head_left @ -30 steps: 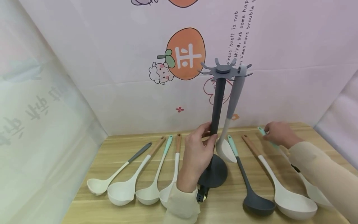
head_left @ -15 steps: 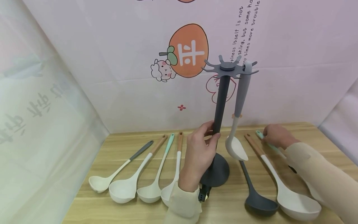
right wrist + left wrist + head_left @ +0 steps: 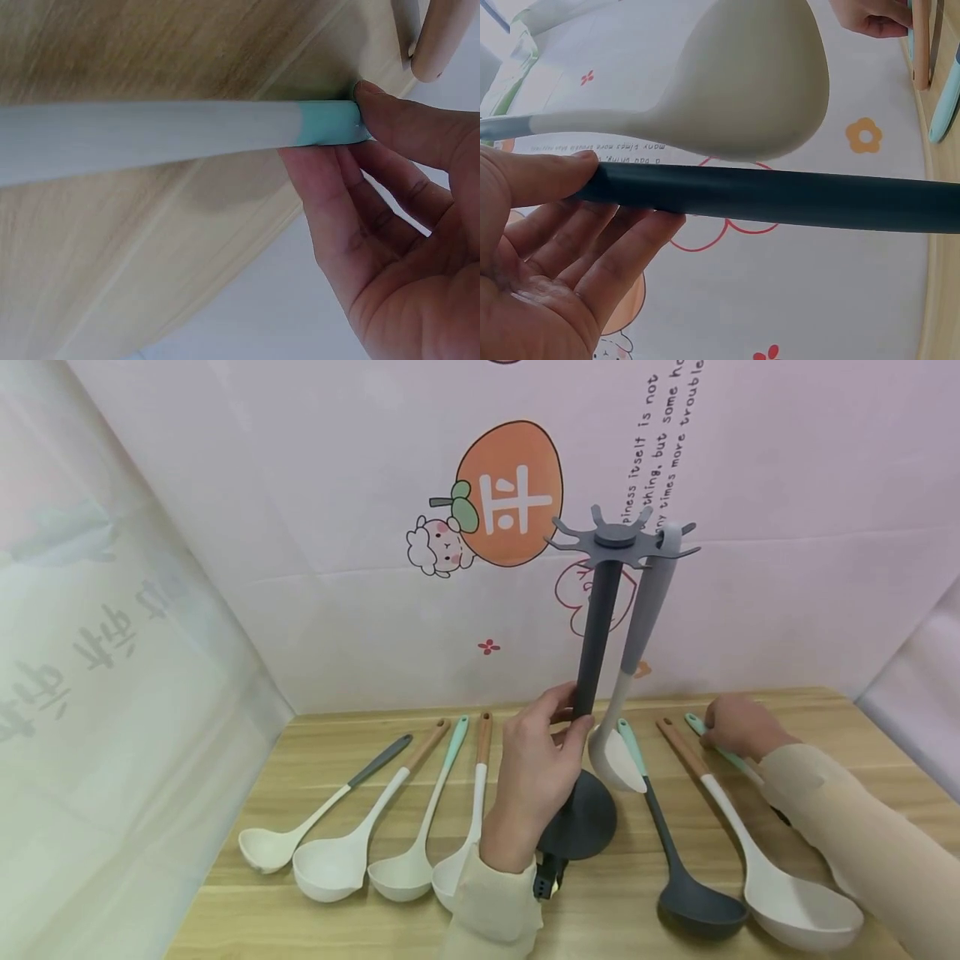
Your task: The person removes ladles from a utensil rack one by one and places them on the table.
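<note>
My left hand (image 3: 534, 768) grips the black pole of a utensil stand (image 3: 598, 635), thumb on one side and fingers on the other in the left wrist view. From the stand's ring of hooks hangs a white ladle with a grey handle (image 3: 651, 602), its bowl beside the pole. At the right, my right hand (image 3: 742, 725) pinches the mint handle of a white ladle (image 3: 326, 124) between thumb and fingers. The sleeve hides much of that ladle in the head view. Left of it lie a white ladle with a brown handle (image 3: 731, 814) and a dark ladle with a mint handle (image 3: 667, 835).
Several white ladles lie left of the stand: one grey-handled (image 3: 270, 847), one brown-handled (image 3: 330, 864), one mint-handled (image 3: 405, 872), and another brown-handled (image 3: 480, 785) partly behind the left sleeve. A printed cloth (image 3: 360, 635) rises behind the wooden table (image 3: 247, 918).
The hanging ladle has swung right and back left. My right hand has shifted slightly left with the mint handle. The head view has shifted a little; my left hand keeps its grip on the pole.
</note>
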Demonstrator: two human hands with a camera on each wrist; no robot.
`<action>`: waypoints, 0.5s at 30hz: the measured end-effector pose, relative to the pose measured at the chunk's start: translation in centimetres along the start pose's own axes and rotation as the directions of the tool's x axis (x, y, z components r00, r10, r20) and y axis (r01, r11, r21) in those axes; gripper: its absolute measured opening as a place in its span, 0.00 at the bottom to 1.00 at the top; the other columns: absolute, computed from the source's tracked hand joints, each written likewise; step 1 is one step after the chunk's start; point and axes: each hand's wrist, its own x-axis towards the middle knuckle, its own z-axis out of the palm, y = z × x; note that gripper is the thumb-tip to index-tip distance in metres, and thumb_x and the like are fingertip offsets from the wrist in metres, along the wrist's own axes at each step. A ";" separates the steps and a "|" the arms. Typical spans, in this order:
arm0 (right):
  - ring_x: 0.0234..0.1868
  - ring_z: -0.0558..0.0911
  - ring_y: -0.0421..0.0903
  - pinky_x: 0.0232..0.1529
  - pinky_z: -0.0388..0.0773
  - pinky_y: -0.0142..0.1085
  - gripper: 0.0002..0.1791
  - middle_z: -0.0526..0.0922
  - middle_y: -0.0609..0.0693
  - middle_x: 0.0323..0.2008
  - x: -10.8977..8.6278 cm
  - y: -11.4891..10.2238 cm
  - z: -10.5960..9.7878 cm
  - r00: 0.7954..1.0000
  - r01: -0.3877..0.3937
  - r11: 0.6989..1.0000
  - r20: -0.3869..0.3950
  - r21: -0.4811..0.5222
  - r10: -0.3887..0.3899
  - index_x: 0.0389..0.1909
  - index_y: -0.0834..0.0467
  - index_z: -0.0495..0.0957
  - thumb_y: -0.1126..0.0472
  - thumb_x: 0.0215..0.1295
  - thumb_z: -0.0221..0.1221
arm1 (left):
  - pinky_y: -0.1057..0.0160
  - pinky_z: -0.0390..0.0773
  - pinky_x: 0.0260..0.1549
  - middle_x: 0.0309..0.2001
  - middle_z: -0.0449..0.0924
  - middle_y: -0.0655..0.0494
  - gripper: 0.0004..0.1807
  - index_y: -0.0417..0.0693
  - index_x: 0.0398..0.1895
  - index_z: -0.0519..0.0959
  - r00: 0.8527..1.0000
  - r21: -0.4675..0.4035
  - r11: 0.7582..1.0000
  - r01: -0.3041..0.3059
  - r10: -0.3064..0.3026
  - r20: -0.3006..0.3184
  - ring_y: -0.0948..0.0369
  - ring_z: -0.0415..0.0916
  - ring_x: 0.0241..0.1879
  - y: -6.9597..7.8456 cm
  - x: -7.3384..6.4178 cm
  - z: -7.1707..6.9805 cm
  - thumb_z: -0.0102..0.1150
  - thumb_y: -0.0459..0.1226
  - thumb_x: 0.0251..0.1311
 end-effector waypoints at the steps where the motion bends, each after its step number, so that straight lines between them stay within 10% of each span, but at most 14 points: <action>1: 0.17 0.71 0.40 0.20 0.69 0.33 0.22 0.68 0.42 0.13 0.0 -0.1 0.0 1.000 0.000 1.000 -0.004 -0.012 0.000 0.13 0.50 0.67 0.62 0.65 0.64 | 0.74 0.87 0.44 0.51 0.89 0.45 0.19 0.39 0.62 0.82 1.000 0.000 1.000 -0.002 0.002 -0.002 0.55 0.90 0.49 0.0 0.0 0.0 0.66 0.30 0.69; 15: 0.22 0.71 0.46 0.25 0.74 0.38 0.21 0.72 0.49 0.18 0.1 -1.3 -0.2 0.999 -0.038 0.990 -0.034 -0.134 0.034 0.15 0.54 0.69 0.65 0.70 0.57 | 0.73 0.88 0.40 0.49 0.90 0.46 0.18 0.39 0.58 0.84 0.998 0.010 1.000 0.001 0.000 -0.064 0.54 0.92 0.44 0.2 -0.1 0.4 0.71 0.30 0.65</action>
